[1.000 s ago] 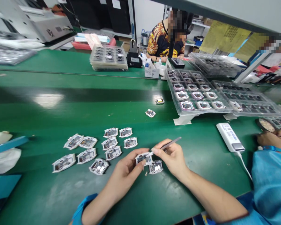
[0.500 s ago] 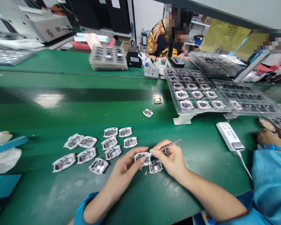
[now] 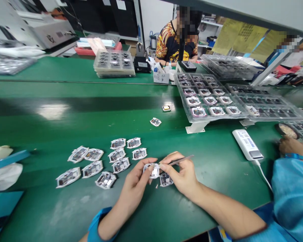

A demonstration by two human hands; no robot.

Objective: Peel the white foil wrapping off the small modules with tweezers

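Observation:
Between the thumb and fingers of my left hand (image 3: 134, 183) is a small white-framed circuit board (image 3: 155, 171), its pale face turned up. My right hand (image 3: 184, 174) grips metal tweezers (image 3: 182, 160), which slant up to the right across its fingers. The fingertips of this hand meet the right edge of the held board, and the tool's working tip cannot be made out there. Just below lies another white-framed board (image 3: 166, 180), partly covered by my right hand. Several similar boards, among them one dark-faced board (image 3: 106, 180), are spread on the green table to the left.
Clear trays of framed boards (image 3: 209, 101) stand on white brackets at the right. Nearer lies a white corded device (image 3: 247, 145). A co-worker's blue sleeve (image 3: 293, 188) and hand are at the far right. Two small parts, including a framed board (image 3: 156, 121), lie farther back.
My left thumb has shifted toward the left side of the held board, so more of its face shows. The tweezers stay in my right hand. The whole view has shifted slightly.

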